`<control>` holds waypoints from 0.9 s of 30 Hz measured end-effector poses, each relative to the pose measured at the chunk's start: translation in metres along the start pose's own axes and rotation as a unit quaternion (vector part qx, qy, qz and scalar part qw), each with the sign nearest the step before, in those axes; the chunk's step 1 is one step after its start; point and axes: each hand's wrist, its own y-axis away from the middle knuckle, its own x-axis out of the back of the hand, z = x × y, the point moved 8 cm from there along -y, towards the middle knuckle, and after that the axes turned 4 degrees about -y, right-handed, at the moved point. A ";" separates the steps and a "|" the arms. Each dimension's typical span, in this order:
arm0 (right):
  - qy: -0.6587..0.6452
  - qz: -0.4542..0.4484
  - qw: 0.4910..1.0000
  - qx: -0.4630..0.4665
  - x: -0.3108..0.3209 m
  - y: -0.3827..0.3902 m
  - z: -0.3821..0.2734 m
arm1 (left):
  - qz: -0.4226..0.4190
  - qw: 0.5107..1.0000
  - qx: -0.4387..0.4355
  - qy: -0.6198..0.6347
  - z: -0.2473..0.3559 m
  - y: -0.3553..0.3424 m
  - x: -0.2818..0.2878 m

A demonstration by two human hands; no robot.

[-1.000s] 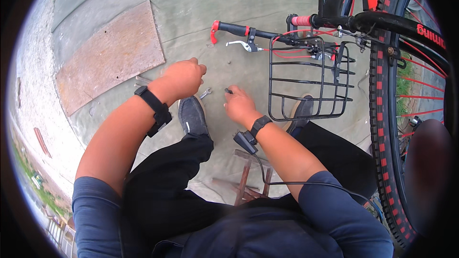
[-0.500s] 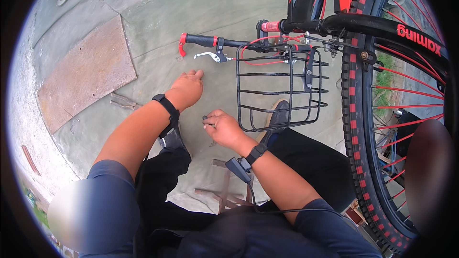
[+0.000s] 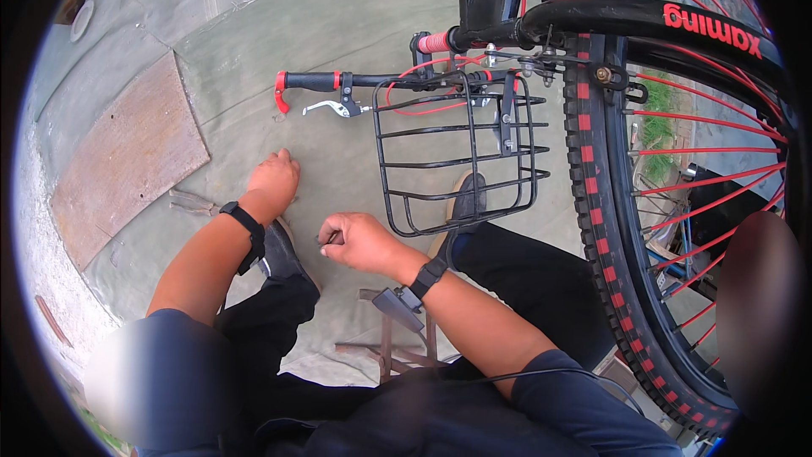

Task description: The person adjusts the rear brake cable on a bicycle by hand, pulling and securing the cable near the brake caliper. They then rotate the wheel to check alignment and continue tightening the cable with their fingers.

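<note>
Grey-green concrete floor [image 3: 338, 51] fills the upper middle of the frame, and the person's left hand [image 3: 272, 179] reaches down onto it at centre left, fingers curled with the tips touching the ground; whether they pinch anything there cannot be told. The right hand [image 3: 362, 241], just right of centre, is closed around a small dark metal piece [image 3: 326, 239] whose end pokes out on the thumb side; its kind is too small to make out.

Above both hands, an upturned bicycle rests with its handlebar [image 3: 355, 81] on the floor, red-tipped black grip and silver brake lever [image 3: 328, 107] pointing to the left of the frame. A black wire basket [image 3: 461, 156] hangs from the bar beside the red-spoked front wheel [image 3: 651, 203] at the right. Pliers [image 3: 193, 202] lie on the ground left of the left wrist, next to a brown board [image 3: 127, 152].

Judging by this layout, the work on the bicycle looks to be in an early or middle stage: a small part is in hand, the left hand is busy at the ground, and neither hand touches the bicycle yet.
</note>
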 end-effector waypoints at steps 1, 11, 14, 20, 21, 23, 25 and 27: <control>-0.009 -0.011 1.000 -0.012 -0.002 0.000 -0.002 | 0.001 1.000 0.002 0.001 -0.001 0.000 -0.002; -0.041 -0.053 0.990 0.124 -0.010 0.018 -0.053 | 0.053 0.998 -0.001 0.026 -0.013 0.006 0.074; -0.037 -0.069 0.987 0.140 -0.014 0.041 -0.072 | 0.080 0.996 -0.009 0.032 -0.012 0.019 0.135; -0.106 -0.118 0.985 0.068 -0.012 0.114 -0.095 | 0.140 0.988 0.018 0.065 0.008 0.083 0.255; -0.122 -0.114 0.983 0.072 -0.010 0.128 -0.099 | 0.140 0.988 0.020 0.062 0.013 0.096 0.268; -0.155 -0.108 0.979 0.078 -0.002 0.156 -0.101 | 0.147 0.987 0.028 0.057 0.026 0.123 0.289; -0.135 -0.096 0.982 0.096 0.008 0.185 -0.106 | 0.149 0.986 0.042 0.061 0.041 0.149 0.307; -0.115 -0.088 0.983 0.112 0.019 0.211 -0.108 | 0.142 0.985 0.063 0.074 0.061 0.178 0.323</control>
